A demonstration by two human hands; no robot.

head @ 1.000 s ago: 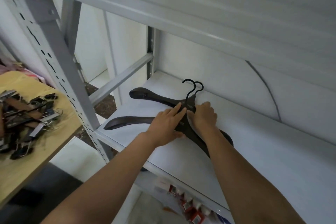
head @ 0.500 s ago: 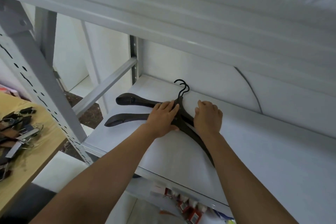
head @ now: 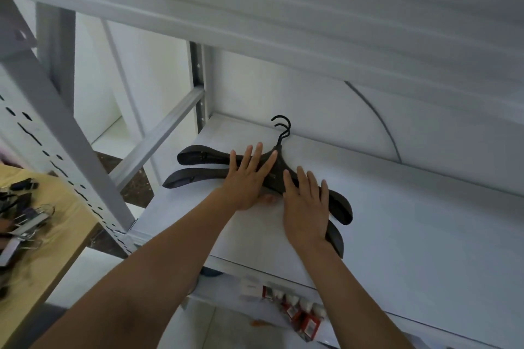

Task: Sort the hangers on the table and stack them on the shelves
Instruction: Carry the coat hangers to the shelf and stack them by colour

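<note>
Two dark brown wooden hangers (head: 204,156) with black hooks lie one on the other on the white shelf (head: 411,221), hooks toward the back wall. My left hand (head: 248,178) lies flat on their left arms near the neck, fingers straight and spread. My right hand (head: 304,201) rests flat on their right arms, fingers straight. A pile of clip hangers (head: 19,215) stays on the wooden table (head: 56,252) at the left edge.
A grey perforated upright (head: 71,156) of the rack stands between table and shelf. The shelf above (head: 283,17) overhangs closely. Small red and white boxes (head: 295,309) sit on the shelf below. A diagonal brace (head: 161,136) runs behind the left end.
Both hands have gone from curled at the hangers' necks to flat with straight fingers. The right hand slid down onto the right arms, and the hooks now lie closer together.
</note>
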